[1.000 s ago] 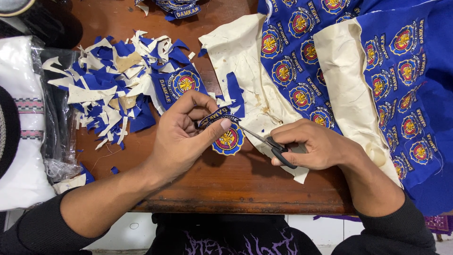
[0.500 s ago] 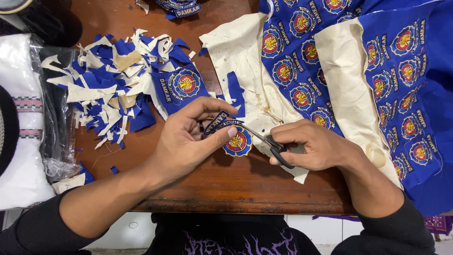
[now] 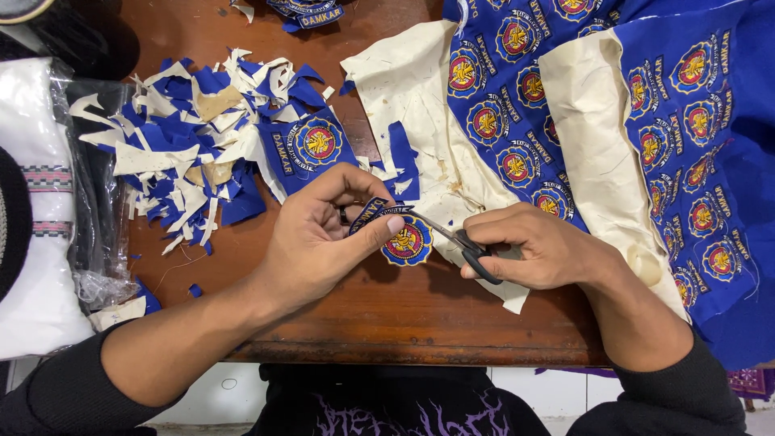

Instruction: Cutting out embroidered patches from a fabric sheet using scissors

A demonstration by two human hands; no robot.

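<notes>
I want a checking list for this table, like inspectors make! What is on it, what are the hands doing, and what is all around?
Surface: brown wooden table, bare near the front edge.
Job's things: round blue embroidered patch pinched in the left hand; small black scissors in the right hand, blades at the patch's edge.
Clutter: heap of blue and cream fabric scraps; one cut patch lying beside it.
Hands: left holds the patch, right grips the scissors.
Cables: nothing seen.
Surroundings: blue cloth sheet with rows of uncut patches and cream backing on the right; clear plastic bag and white cloth on the left.
</notes>
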